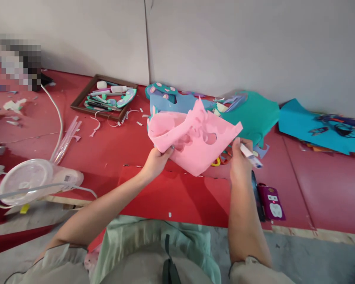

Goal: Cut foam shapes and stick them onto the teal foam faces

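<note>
Above the middle of the table I hold up a pink sheet (197,156) with cut-out holes and ragged edges. My left hand (159,159) pinches its lower left edge. A short white stick-like thing (250,155) with a bluish end juts from my closed right hand (240,157), at the sheet's right edge. Whether the right fingers also grip the sheet I cannot tell. Partly hidden under the sheet are yellow and orange loops (215,161) that look like scissors handles. Behind it lie a teal sheet (257,114) and a blue sheet (162,104).
A brown tray (97,81) of pens and tools stands at the back left. Left of me are clear strips (66,140) and a round translucent lid (25,179). A purple device (273,203) lies near the front edge. Bright blue sheets (297,126) carry tools at right.
</note>
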A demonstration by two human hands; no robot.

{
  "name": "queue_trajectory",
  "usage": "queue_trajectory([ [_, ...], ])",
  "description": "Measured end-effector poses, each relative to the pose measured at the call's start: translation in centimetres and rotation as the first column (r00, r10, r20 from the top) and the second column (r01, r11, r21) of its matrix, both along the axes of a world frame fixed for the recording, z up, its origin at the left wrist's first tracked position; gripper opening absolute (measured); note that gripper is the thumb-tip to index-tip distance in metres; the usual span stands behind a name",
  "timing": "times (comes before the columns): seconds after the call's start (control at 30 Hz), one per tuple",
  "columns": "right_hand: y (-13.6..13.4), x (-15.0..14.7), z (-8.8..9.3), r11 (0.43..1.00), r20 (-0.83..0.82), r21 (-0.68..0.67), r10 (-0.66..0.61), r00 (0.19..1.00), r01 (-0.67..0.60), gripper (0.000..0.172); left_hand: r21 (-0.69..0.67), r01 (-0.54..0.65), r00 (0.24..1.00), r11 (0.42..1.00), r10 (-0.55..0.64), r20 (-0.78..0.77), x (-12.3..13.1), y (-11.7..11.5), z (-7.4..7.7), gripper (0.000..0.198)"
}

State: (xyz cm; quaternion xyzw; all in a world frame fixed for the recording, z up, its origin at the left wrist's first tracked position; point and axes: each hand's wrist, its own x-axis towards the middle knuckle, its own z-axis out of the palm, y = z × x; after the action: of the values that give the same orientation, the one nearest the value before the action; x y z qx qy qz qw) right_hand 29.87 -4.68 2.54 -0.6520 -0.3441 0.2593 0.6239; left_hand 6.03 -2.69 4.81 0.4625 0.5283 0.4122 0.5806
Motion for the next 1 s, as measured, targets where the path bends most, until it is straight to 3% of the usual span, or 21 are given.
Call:
queue_trajectory([
  [0.07,0.4,0.3,-0.1,1.000,-0.073,-0.013,-0.009,0.997,0.008,0.046,0.083,0.066,0.995,0.994,-0.059,-0.077,-0.8,1.1,0.5,0.022],
  [0.17,1.1,0.1,-0.5,0.998,-0.119,-0.045,0.032,0.992,-0.037,0.050,0.142,0.059,0.989,0.988,-0.039,-0.140,-2.0,3.2,0.9,0.026],
  [0.3,1.8,-0.7,-0.8,0.980,-0.106,-0.073,0.176,0.979,-0.185,0.049,0.102,0.027,0.986,0.994,-0.010,-0.169,-3.8,5.6,1.2,0.032],
  [0.43,1.8,-1.4,-0.5,0.963,-0.123,-0.105,0.237,0.964,-0.250,0.047,0.094,-0.003,0.986,0.996,0.018,-0.166,-4.4,5.9,1.2,0.034],
  [0.63,1.6,-2.3,-0.7,0.978,-0.241,-0.109,0.149,0.959,-0.179,0.051,0.092,0.060,0.995,0.994,-0.066,0.069,-1.4,3.6,-0.2,0.035],
  [0.77,1.3,-2.5,-1.0,0.996,-0.219,-0.036,0.076,0.973,-0.086,0.054,0.066,0.117,0.970,0.991,-0.128,0.205,-0.6,3.9,-0.6,0.035],
  [0.9,0.9,-2.5,0.1,0.990,-0.215,0.138,0.054,0.975,-0.024,0.044,0.066,0.048,0.993,0.997,-0.054,0.105,-2.1,5.7,-0.4,0.035],
  [1.0,0.6,-2.3,0.6,0.987,-0.199,0.154,0.064,0.978,-0.033,0.045,-0.027,0.056,0.997,0.998,-0.058,-0.056,-3.9,7.2,-1.0,0.031],
])
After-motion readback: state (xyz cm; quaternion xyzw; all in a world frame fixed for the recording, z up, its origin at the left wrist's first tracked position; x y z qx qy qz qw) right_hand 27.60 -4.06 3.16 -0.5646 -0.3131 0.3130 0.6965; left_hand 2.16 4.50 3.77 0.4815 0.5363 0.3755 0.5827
